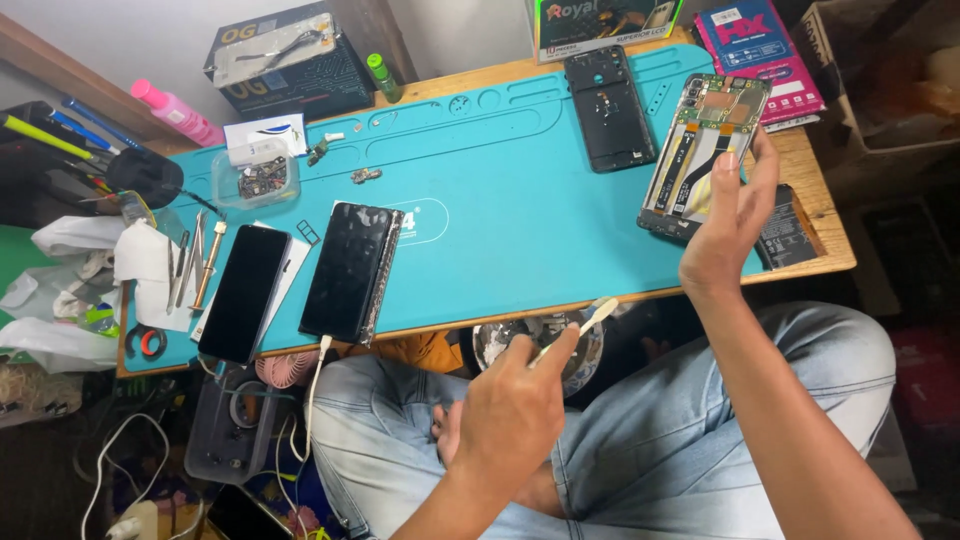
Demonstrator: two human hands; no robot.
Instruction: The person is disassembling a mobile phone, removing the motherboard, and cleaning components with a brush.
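My right hand (730, 215) holds an opened phone (703, 140) tilted up at the right end of the teal mat (500, 200). The phone's circuit board and orange flex cables are exposed. My left hand (510, 410) is below the table edge, above my lap, pinching a thin pale stick tool (592, 318). The tool's tip is over a small round dish (545, 345) that sits just under the table edge. The two hands are apart.
A black back cover (610, 95) lies at the mat's far side. Two dark phones (245, 290) (350, 270) lie at the left, one with a white cable plugged in. Tweezers and screwdrivers (195, 260), a clear parts box (262, 178), a battery (790, 232) and cartons (285, 60) surround the mat.
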